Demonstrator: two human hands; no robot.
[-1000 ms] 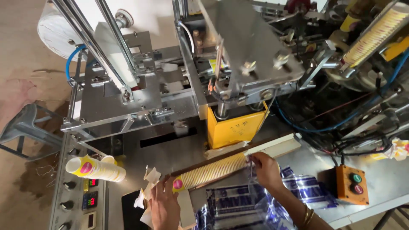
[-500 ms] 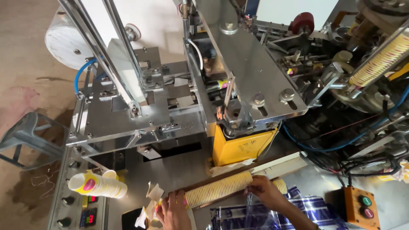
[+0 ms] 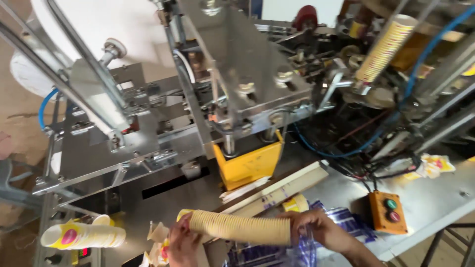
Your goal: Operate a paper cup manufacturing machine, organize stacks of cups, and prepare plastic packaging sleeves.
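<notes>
Just below the yellow box [image 3: 249, 165], both hands are clasping the sleeve of nested cups [image 3: 240, 229] lying crosswise, left hand [image 3: 182, 242] gripping one end, right hand [image 3: 316, 230] the other.

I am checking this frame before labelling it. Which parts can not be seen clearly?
- Head view: left hand and right hand grip the long beige stack of nested paper cups; the bottom edge cuts off the wrists.
- Right fingers: hidden behind the stack.
- Blue printed plastic wrap: cut off and blurred.
- Orange button box: labels too small.
</notes>
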